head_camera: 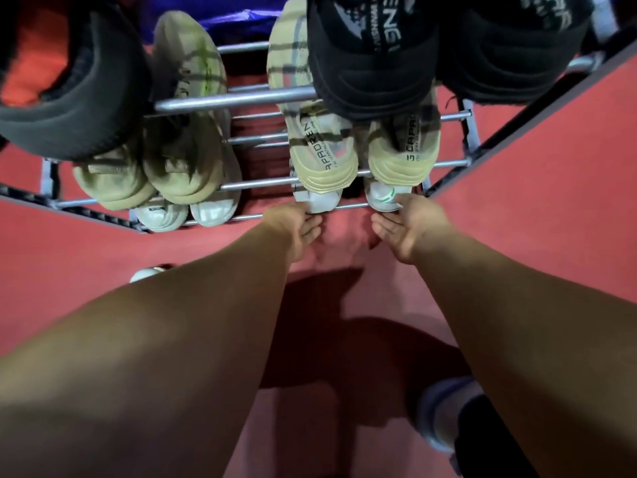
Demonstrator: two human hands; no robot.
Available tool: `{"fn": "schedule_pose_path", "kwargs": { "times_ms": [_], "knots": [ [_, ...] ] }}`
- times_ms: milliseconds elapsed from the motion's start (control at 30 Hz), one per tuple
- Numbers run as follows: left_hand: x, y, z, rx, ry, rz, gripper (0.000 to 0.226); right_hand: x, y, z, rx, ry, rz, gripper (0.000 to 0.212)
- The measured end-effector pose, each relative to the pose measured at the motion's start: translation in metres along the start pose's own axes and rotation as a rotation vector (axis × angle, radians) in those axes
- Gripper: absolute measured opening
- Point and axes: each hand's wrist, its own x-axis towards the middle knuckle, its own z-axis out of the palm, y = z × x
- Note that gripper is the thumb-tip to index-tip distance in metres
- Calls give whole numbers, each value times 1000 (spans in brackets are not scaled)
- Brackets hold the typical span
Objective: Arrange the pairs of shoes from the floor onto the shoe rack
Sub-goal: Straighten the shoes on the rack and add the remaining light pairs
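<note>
I look straight down a metal shoe rack (241,100) with several tiers. A pair of white shoes sits on the lowest tier: the left white shoe (319,201) and the right white shoe (384,198), heels toward me. My left hand (296,225) touches the heel of the left one with relaxed fingers. My right hand (410,224) lies palm up, fingertips at the heel of the right one. Above them rest a beige pair (362,157); black shoes (372,60) fill the top tier.
Another beige pair (155,170) and a white pair (179,213) occupy the rack's left side. A dark shoe (69,98) sits top left. A white object (146,273) lies on the red floor (534,219) by my left arm. My foot (444,415) stands lower right.
</note>
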Motion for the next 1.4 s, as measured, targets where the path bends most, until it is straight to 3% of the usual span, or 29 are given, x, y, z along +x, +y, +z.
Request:
{"fn": "schedule_pose_path", "kwargs": {
  "times_ms": [167,267,500,633,733,900,1000,1067,1200,1333,1400],
  "knots": [
    [-1,-12,-17,137,11,3,11,-4,13,-10,-108,-122,110,62],
    [-5,-29,-36,250,-25,-27,22,-8,20,-12,-241,-171,153,70],
    [-9,-47,-76,474,-65,-154,36,-18,30,8,-421,-171,113,55],
    [-9,-46,-101,641,-86,-199,46,-17,34,16,-445,-155,88,57],
    [-5,-38,-116,624,-85,-204,49,-12,40,15,-386,-190,117,47],
    [-1,-22,-126,692,-61,-171,52,-11,37,17,-238,-222,107,66],
    [0,-19,-130,716,-55,-178,58,-15,33,19,-260,-228,70,59],
    [-1,-19,-130,715,-28,-171,52,-18,32,17,-328,-218,61,53],
    [-7,-19,-133,602,124,-83,28,-26,33,-2,-611,-297,123,66],
    [-7,-12,-122,421,64,-39,22,-32,31,-32,-682,-455,290,47],
    [-9,-10,-107,310,59,5,14,-33,32,-45,-760,-572,413,54]
  ]
}}
